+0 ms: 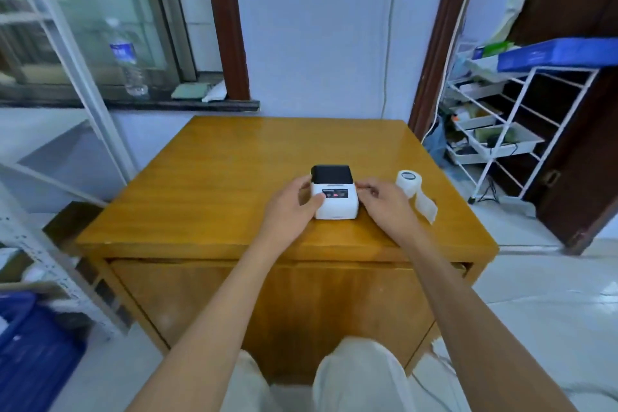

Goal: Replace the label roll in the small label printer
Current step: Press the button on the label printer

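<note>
A small white label printer (334,199) with a black top cover is sitting on the wooden counter (214,184), a little right of the middle and toward the near edge. Its front panel is facing the person and is showing a small red mark (too blurred to tell what it is).

The left hand (296,202) is cupping the printer's left side, its thumb lying across the front left corner and the other fingers wrapping round toward the back, so it is gripping the body. The right hand (381,199) is resting against the printer's right side with its fingers curled loosely; the fingertips are touching the upper right edge near the cover, though whether they are actually gripping it I cannot tell.

A white label roll (409,182) is standing just beside the right hand, on the counter to the right of the printer, with a loose tail of labels (426,206) trailing toward the near right. The roll is not touching the printer.

Both forearms are reaching in from the bottom of the view.
</note>
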